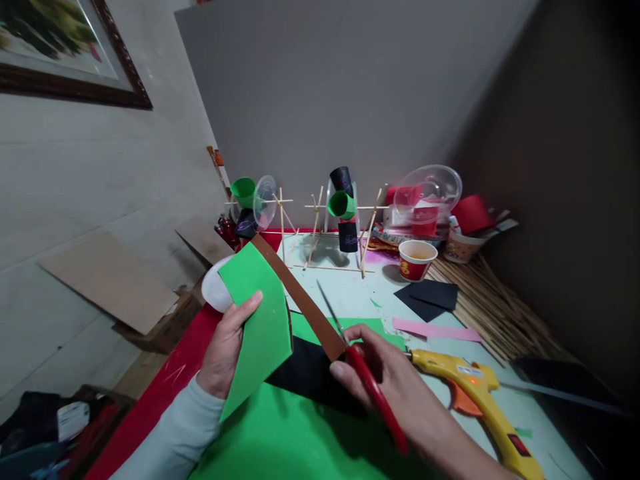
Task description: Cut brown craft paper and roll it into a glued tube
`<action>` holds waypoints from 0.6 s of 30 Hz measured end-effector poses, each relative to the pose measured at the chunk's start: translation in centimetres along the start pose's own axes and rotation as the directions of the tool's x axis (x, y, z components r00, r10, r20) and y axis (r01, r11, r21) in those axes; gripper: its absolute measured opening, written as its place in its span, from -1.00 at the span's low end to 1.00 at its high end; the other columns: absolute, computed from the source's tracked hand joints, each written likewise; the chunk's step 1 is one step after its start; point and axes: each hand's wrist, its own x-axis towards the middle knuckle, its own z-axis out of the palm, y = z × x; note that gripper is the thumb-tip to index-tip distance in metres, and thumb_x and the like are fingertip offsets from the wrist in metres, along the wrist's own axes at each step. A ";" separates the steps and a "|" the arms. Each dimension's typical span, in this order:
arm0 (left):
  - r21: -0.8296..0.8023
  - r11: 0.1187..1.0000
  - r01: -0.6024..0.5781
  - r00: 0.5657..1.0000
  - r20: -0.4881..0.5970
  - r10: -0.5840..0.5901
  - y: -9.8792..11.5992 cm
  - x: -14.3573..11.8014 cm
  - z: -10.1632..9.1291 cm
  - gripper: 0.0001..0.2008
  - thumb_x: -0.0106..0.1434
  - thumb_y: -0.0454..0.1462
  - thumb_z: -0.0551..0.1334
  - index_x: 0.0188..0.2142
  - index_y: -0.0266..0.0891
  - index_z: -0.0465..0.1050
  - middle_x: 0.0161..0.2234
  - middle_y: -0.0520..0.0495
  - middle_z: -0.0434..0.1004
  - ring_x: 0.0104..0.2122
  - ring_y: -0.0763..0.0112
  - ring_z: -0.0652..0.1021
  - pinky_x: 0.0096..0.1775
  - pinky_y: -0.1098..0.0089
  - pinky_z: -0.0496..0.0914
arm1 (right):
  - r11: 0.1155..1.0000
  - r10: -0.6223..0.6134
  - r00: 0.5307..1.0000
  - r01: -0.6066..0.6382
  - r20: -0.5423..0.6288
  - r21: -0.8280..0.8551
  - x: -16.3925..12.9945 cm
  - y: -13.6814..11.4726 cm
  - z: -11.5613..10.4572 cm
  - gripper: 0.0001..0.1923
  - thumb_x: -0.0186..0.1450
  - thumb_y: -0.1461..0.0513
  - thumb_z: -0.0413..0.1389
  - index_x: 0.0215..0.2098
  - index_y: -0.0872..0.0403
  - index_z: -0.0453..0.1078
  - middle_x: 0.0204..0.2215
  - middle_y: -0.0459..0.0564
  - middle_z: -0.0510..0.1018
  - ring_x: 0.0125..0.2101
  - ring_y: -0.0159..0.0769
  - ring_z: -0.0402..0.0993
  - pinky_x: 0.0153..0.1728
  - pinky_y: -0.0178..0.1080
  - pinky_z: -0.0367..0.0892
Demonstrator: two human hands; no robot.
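Red cloth covers the near-left edge of the pale worktable (350,293), which stands against a plain grey wall. The left hand (225,350) pinches a curved green foam sheet (257,320), thumb on its smooth face, above the near table. Beside it, the right hand (395,377) is closed around red-handled scissors (357,363), blades on a long brown strip (300,297). Right of that lies a glossy yellow glue gun (477,393); thin bamboo sticks (493,307) lie farther right.
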 end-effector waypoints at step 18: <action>0.112 0.992 -0.065 0.997 -0.034 0.070 -1.0 -1.4 0.7 -0.64 -0.08 -0.26 0.55 -0.30 -0.27 0.53 -0.59 0.09 0.59 -0.71 0.49 0.50 -0.65 0.59 0.43 | 0.997 -0.019 0.998 0.024 0.065 -0.077 -1.7 -0.1 0.4 -0.58 0.32 -0.16 0.05 -0.15 -0.03 0.39 -0.29 0.03 0.57 -0.23 -0.04 0.45 -0.19 -0.08 0.29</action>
